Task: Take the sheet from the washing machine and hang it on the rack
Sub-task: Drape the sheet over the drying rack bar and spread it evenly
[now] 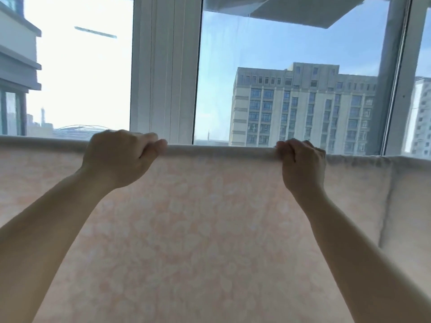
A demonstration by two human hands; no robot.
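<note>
Your left hand (119,157) and right hand (303,164) each grip the top fold of the pink patterned sheet (210,229), fingers curled over it, draped before the window (291,78).

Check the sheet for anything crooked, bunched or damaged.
Mostly fine: the sheet hangs flat, with its top fold level between the left hand and right hand, which both grip it. The one oddity is on the right, where a vertical crease runs down and the top edge looks slightly rumpled. No tears or stains show.
</note>
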